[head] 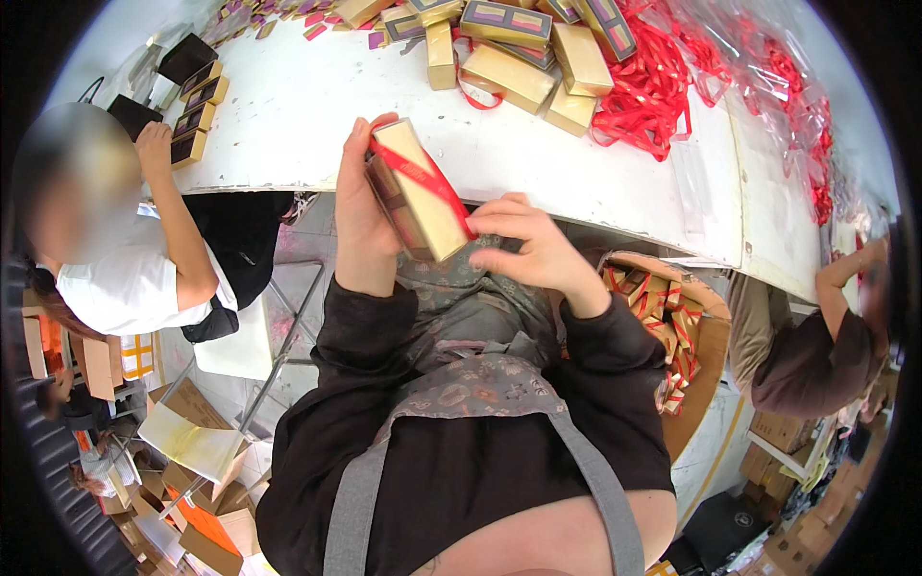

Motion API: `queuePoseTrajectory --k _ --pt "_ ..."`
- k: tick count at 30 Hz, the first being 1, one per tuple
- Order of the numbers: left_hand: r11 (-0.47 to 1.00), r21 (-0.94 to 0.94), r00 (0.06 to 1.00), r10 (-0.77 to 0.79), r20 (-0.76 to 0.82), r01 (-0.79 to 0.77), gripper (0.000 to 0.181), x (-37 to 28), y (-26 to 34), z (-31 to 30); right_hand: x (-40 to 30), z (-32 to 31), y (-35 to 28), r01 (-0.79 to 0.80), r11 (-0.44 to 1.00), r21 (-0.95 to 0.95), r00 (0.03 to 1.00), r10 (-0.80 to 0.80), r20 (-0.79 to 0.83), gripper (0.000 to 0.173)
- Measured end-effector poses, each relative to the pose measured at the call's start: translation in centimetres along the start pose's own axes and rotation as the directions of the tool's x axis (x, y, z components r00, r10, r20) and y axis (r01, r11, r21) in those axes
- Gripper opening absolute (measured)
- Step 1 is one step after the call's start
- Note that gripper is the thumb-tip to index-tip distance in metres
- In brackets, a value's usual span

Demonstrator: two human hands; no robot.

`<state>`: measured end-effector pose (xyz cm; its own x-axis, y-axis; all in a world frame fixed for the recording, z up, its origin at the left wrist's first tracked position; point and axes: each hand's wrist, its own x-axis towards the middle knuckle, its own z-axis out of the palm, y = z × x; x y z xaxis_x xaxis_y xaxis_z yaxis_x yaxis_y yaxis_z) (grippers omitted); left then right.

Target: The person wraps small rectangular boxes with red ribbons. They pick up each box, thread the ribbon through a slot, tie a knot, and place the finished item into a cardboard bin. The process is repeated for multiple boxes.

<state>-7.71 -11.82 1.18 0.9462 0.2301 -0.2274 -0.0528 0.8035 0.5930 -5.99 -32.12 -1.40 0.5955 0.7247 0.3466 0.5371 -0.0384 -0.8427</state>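
My left hand (364, 205) holds a gold box (421, 191) with a windowed side, tilted above my lap by the table's front edge. A red printed ribbon (425, 176) runs slantwise across the box's gold face. At the box's right side, the fingers of my right hand (529, 241) meet the ribbon near the lower right edge; whether they pinch it is unclear. Beyond my hands, more gold boxes (508, 75) are piled on the white table (302, 115), beside a heap of red ribbons (645, 101).
A large cardboard container (709, 345) of ribboned gold boxes stands to my right. A co-worker (137, 281) at left reaches toward a row of open boxes (194, 122); another person (814, 360) works at far right. Clear plastic bags (785, 93) lie at upper right.
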Motion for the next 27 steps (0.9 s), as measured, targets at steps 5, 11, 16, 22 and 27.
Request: queuePoseTrajectory --k 5,11,16,22,27 --pt "0.97 0.179 0.986 0.166 0.021 -0.167 0.026 0.3 -0.5 -0.1 -0.4 4.4 2.3 -0.163 0.845 0.51 0.939 0.291 -0.183 0.024" --pt "0.898 0.312 0.925 0.207 0.32 -0.309 0.063 -1.2 0.5 1.3 -1.0 3.6 1.8 -0.19 0.788 0.586 0.944 0.31 -0.111 0.021" --pt "0.919 0.28 0.917 0.165 0.363 -0.276 0.052 -0.8 0.7 1.3 -0.9 0.5 0.8 -0.254 0.68 0.687 0.946 0.322 0.031 0.013" --pt "0.949 0.207 0.938 0.168 0.302 -0.237 0.048 -0.3 0.7 1.1 0.0 -1.1 0.6 -0.043 0.761 0.647 0.989 0.122 -0.079 0.011" --pt "0.951 0.157 0.932 0.212 0.293 -0.266 0.048 -0.3 0.4 1.7 0.6 1.0 1.2 -0.172 0.823 0.542 0.974 0.223 -0.029 0.012"
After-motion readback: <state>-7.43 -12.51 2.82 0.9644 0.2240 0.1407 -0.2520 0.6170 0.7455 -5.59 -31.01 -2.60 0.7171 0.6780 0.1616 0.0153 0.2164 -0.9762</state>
